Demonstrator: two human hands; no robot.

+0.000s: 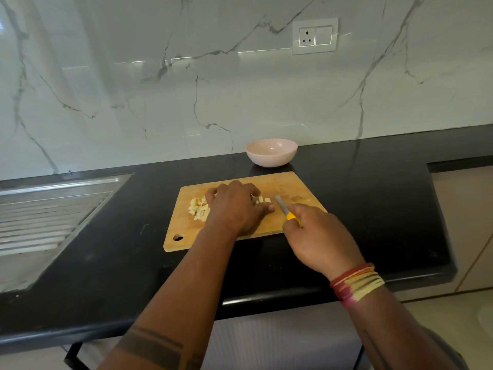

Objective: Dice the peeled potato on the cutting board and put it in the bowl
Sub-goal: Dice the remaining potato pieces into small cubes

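Observation:
A wooden cutting board (290, 186) lies on the black counter. A heap of diced potato (198, 208) sits on its left part. My left hand (236, 206) presses down on a few pale potato strips (262, 200), whose ends poke out past my fingers. My right hand (320, 240) grips a yellow-handled knife (283, 206), its blade resting on the board just right of the strips. Behind the board stands a pale pink bowl (271, 152) with nothing visible inside.
A steel sink drainboard (48, 209) is set into the black counter (373, 188) at the left. The marble wall behind holds a socket plate (315, 36). The counter's front edge runs just below my forearms.

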